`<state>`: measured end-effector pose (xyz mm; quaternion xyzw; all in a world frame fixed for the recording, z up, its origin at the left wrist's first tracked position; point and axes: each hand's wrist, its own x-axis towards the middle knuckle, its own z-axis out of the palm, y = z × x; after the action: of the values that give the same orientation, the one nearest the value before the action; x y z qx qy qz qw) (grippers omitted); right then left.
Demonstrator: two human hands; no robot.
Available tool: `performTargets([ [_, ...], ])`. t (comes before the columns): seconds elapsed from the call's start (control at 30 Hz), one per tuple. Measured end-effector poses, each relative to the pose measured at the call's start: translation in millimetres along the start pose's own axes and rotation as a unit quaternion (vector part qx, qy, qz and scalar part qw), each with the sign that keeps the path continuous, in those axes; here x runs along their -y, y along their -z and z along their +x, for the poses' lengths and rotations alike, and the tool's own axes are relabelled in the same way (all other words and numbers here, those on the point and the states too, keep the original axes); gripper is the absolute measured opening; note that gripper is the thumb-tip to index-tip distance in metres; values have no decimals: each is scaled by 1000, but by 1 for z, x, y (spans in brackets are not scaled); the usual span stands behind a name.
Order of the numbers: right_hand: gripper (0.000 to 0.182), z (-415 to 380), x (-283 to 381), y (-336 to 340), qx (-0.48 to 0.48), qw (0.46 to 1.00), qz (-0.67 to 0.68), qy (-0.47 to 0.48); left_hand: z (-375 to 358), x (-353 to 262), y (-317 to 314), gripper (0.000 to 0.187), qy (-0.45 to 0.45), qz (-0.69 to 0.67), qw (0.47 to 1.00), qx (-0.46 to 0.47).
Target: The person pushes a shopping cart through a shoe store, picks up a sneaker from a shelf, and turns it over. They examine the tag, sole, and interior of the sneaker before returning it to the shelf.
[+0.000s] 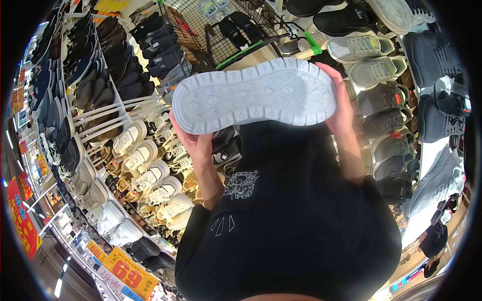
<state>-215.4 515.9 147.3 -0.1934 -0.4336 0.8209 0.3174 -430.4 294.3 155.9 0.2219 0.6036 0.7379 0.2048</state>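
Observation:
A shoe (pixel 256 95) is held crosswise in front of my chest, its pale grey-white sole turned up toward me. The tread has grooved edges and small shapes along the middle; the upper is hidden beneath. My left hand (pixel 193 138) grips one end from below, its thumb and part of the palm showing at the edge. Around the other end curls my right hand (pixel 341 103), with some fingers hidden behind the shoe. Both hands are closed on this same shoe.
A shopping cart (pixel 221 35) with green trim stands ahead, carrying dark shoes (pixel 241 30) and light sandals (pixel 215 9). Shoe racks line the left and right, with white sneakers (pixel 150 173) on the left and grey sneakers (pixel 376 70) on the right. A yellow price sign (pixel 128 273) hangs lower left.

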Motion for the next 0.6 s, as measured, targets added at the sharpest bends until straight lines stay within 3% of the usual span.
performTargets([
  [0.23, 66, -1, -2, 0, -2, 989, -115, 90, 0, 0, 4, 94, -2, -82, 997, -3],
  [0.3, 68, -5, 9, -12, 58, 991, 104, 65, 1, -1, 5, 76, -47, -26, 998, 35],
  [0.33, 68, 0, 12, -12, 82, 989, 101, 77, 2, -1, 5, 76, -47, -26, 998, 33],
  [0.4, 69, 3, 16, -16, 86, 990, 91, 63, 6, -1, 1, 56, 23, -33, 998, -42],
  [0.5, 74, 4, 11, -16, 44, 996, 69, 36, 5, -12, -17, 44, -14, -43, 999, -28],
  [0.6, 78, 4, 4, -2, 29, 998, -48, 32, 7, -20, -19, 44, 60, -93, 992, -53],
])
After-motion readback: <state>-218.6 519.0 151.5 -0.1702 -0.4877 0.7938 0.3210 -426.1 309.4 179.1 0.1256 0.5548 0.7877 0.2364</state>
